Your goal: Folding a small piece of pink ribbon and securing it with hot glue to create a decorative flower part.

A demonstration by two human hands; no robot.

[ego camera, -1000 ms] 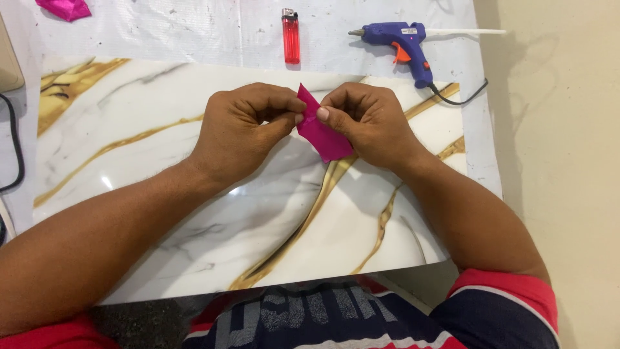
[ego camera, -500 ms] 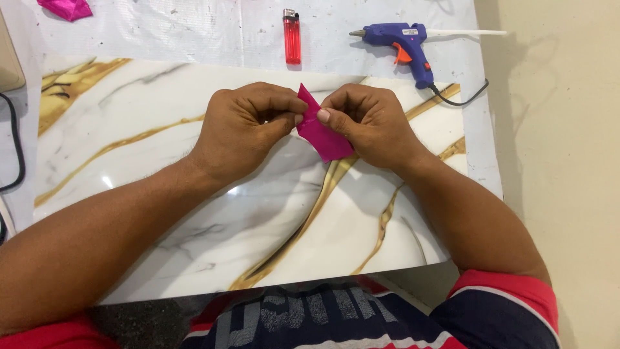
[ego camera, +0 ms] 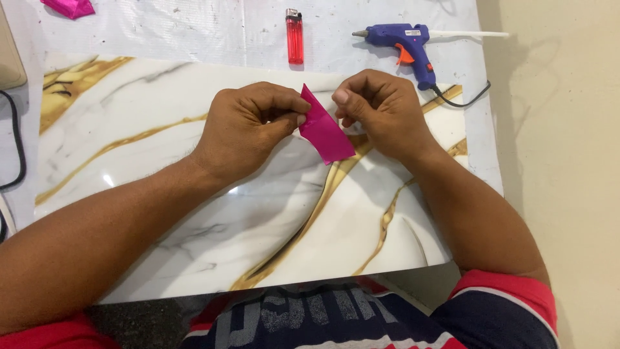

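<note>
A small piece of bright pink ribbon point(ego camera: 325, 132) is held just above the marble-patterned board point(ego camera: 194, 194), near its far edge and roughly at the middle of the view. It slants from an upper point between the two hands down to a squared lower end that hangs free over the board. The left hand point(ego camera: 248, 126) pinches the ribbon's left edge, its thumb and fingers point(ego camera: 290, 119) pressed together on the material. The right hand point(ego camera: 381, 110) has its fingers curled in and closed on the ribbon's upper right edge, thumb tip pressed close against the fabric. Both forearms rest across the white board with gold and grey veins, which lies on the table point(ego camera: 194, 29) covered in pale sheeting. Beyond the hands, well apart from them, lies a red lighter point(ego camera: 294, 37) and, to its right, a blue glue gun point(ego camera: 403, 42) with an orange trigger, its black cord point(ego camera: 465, 100) trailing behind the right hand. Another scrap of pink material point(ego camera: 70, 7) sits at the far left corner.
</note>
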